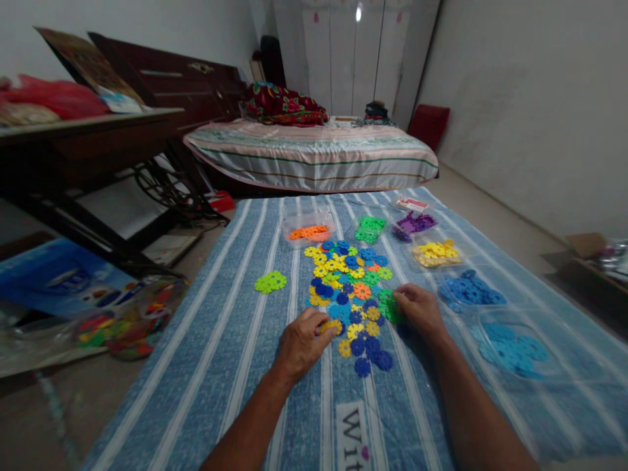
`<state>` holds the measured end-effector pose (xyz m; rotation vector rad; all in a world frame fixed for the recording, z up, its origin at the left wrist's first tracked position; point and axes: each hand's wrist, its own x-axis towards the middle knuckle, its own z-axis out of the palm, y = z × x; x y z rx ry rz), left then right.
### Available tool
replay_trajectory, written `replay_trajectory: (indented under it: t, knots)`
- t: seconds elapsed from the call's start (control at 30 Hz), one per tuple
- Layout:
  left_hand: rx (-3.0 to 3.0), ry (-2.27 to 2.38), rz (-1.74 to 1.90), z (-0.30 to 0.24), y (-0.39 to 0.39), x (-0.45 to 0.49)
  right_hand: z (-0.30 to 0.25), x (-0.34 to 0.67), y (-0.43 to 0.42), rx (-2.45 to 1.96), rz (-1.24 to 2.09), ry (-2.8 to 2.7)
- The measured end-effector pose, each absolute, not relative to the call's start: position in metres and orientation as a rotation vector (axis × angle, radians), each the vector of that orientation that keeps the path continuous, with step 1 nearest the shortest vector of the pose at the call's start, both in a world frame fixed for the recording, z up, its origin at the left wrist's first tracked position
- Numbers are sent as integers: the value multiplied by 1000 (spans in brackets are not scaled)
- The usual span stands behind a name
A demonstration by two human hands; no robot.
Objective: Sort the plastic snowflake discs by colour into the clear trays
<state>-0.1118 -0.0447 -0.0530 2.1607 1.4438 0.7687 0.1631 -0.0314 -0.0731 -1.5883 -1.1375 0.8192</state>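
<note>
A mixed pile of flower-shaped plastic interlocking discs (362, 291) in yellow, blue, green and orange lies on the striped cloth. My left hand (300, 345) is at the pile's near left edge, thumb and fingers closed on a yellow disc (332, 326). On the right side of the pile, my right hand (419, 310) has its fingers closed at the edge of some green discs (389, 306); its fingertips are partly hidden. Dark blue discs (371, 353) lie loose at the near end. A small group of lime green discs (270, 282) sits apart on the left.
Clear plastic boxes hold sorted discs: orange (309, 233), green (370, 229), purple (416, 223), yellow (436, 253), blue (471, 289) and light blue (513, 350). Beyond the cloth-covered table (196, 366) stands a bed (314, 157). A sewing-machine table (93, 140) is at left.
</note>
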Motion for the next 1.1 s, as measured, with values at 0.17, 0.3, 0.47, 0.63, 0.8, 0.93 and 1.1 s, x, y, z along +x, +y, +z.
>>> replay_trajectory:
  t: [0.17,0.3,0.47,0.63,0.8,0.93,1.1]
  knots:
    - [2166,1448,772,-56,-44,-113,-75,164,-31,-1588,803,-1151]
    - [2161,1437,778,-57,-44,-113,-74,162,-32,-1589,795,-1144]
    - [2157,1443,780,-55,-44,-111,-75,162,-32,-1585,810,-1133]
    - [2166,1448,786,-55,-44,-112,-77,164,-31,-1601,770,-1170]
    - [2158,1448,790,-57,-43,-112,-77,164,-31,-1597,771,-1183]
    - [2145,1430,803,-55,-44,-112,-74,162,-32,-1582,793,-1169]
    - [2145,1441,794,-55,-44,-112,-71,161,-32,-1575,788,-1157]
